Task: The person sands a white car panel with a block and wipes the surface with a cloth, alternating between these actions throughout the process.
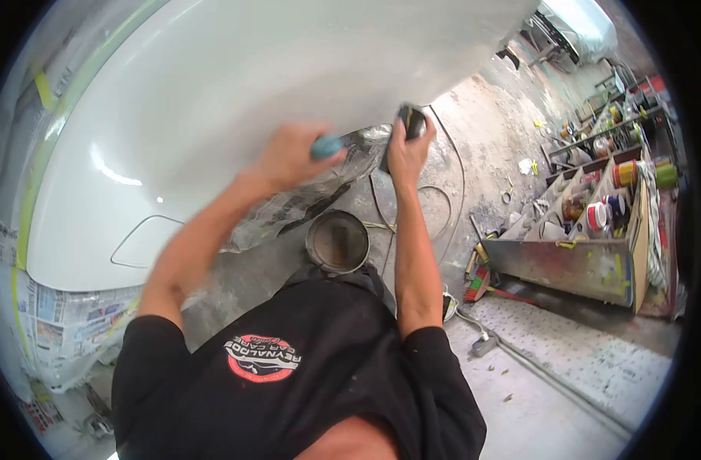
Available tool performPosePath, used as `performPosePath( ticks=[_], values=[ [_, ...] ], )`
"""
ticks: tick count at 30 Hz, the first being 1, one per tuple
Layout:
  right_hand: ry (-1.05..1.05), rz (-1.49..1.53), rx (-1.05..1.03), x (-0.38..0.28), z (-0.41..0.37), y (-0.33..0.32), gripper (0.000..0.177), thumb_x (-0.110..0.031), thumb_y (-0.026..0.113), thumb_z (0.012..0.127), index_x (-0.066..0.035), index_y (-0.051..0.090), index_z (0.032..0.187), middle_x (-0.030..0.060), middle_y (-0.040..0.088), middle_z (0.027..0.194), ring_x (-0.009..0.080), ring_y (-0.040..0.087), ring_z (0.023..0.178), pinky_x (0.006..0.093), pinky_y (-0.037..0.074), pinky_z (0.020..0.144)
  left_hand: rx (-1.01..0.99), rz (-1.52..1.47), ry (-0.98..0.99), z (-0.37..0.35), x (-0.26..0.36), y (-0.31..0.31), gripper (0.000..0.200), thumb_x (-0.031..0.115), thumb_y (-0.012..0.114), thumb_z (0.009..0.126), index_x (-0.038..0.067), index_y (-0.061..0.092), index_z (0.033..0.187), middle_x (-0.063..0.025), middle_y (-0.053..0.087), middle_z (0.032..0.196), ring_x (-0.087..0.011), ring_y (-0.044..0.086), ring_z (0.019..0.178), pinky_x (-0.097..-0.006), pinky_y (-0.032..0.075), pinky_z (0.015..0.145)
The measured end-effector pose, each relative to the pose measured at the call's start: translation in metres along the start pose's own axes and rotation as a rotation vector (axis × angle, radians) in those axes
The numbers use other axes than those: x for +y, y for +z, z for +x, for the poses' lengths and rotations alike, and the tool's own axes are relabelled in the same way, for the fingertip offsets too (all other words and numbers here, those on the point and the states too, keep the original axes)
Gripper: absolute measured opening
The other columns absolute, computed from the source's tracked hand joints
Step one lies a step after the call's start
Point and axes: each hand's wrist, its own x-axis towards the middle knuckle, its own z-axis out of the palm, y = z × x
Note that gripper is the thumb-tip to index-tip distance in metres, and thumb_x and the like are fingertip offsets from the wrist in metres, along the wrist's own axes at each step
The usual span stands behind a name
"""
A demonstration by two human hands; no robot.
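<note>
My left hand [289, 155], blurred by motion, is closed on a rounded teal piece [327, 146] that looks like a sponge. It is over the lower part of a pale car body panel [235, 92]. A black sanding block [414, 121] is in my right hand [408, 153], thumb and fingers wrapped round its sides, just off the panel's lower edge. Below my hands, close to my body, stands a round bucket [318, 239] with murky liquid and a dark oblong shape inside. Crumpled plastic sheeting [358, 162] hangs under the panel between my hands.
Newspaper masking [67, 314] and yellow-green tape [22, 245] border the panel at left. A hose [461, 165] loops over the floor. At right stands a compartmented bin [557, 261] of cans, with a brush [477, 284] beside it. A grey cable [549, 383] crosses the floor.
</note>
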Motion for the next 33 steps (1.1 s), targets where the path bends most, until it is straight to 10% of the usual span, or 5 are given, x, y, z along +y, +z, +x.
performPosePath(
  ticks=[3,6,8,13,33],
  values=[
    [-0.134,0.196,0.111,-0.061,0.018,0.053,0.066,-0.024,0.066,0.096,0.004,0.034,0.145,0.0279,0.056,0.128,0.0369,0.06,0.114,0.0424,0.047,0.098,0.065,0.138,0.401,0.074,0.019,-0.062,0.015,0.01,0.07,0.076,0.007,0.059,0.086,-0.0199,0.065,0.079,-0.0437,0.064,0.078,-0.0498,0.051,0.067],
    [-0.214,0.034,0.299,-0.082,0.01,0.094,0.069,-0.026,0.066,0.096,-0.003,0.032,0.151,0.0306,0.054,0.119,0.0458,0.059,0.103,0.0501,0.049,0.09,0.089,0.348,0.544,0.126,0.016,-0.133,0.019,0.007,0.077,0.084,0.005,0.067,0.1,-0.0106,0.073,0.094,-0.0244,0.071,0.085,-0.0336,0.056,0.081],
    [-0.266,-0.015,0.323,-0.088,-0.016,0.111,0.071,-0.026,0.066,0.096,-0.004,0.031,0.153,0.0291,0.054,0.113,0.0455,0.059,0.095,0.051,0.05,0.083,0.147,0.586,0.851,0.15,0.043,-0.18,0.016,0.006,0.072,0.081,0.004,0.06,0.09,-0.011,0.064,0.082,-0.0264,0.064,0.073,-0.0366,0.05,0.067],
    [-0.496,-0.029,0.232,-0.078,-0.047,0.106,0.07,-0.021,0.071,0.093,-0.005,0.037,0.152,0.0251,0.056,0.102,0.043,0.06,0.086,0.0505,0.051,0.075,0.114,0.636,0.908,0.18,0.025,-0.2,0.016,0.007,0.075,0.081,0.005,0.061,0.088,-0.009,0.064,0.083,-0.0251,0.061,0.078,-0.0378,0.048,0.074],
    [-0.318,-0.008,0.303,-0.065,0.012,0.097,0.065,-0.022,0.068,0.095,-0.004,0.038,0.15,0.0257,0.057,0.106,0.0426,0.062,0.09,0.0497,0.053,0.077,0.245,0.729,0.863,0.195,0.02,-0.185,0.012,0.007,0.074,0.084,0.01,0.062,0.085,-0.0032,0.059,0.079,-0.0169,0.055,0.075,-0.0333,0.044,0.07]
  ],
)
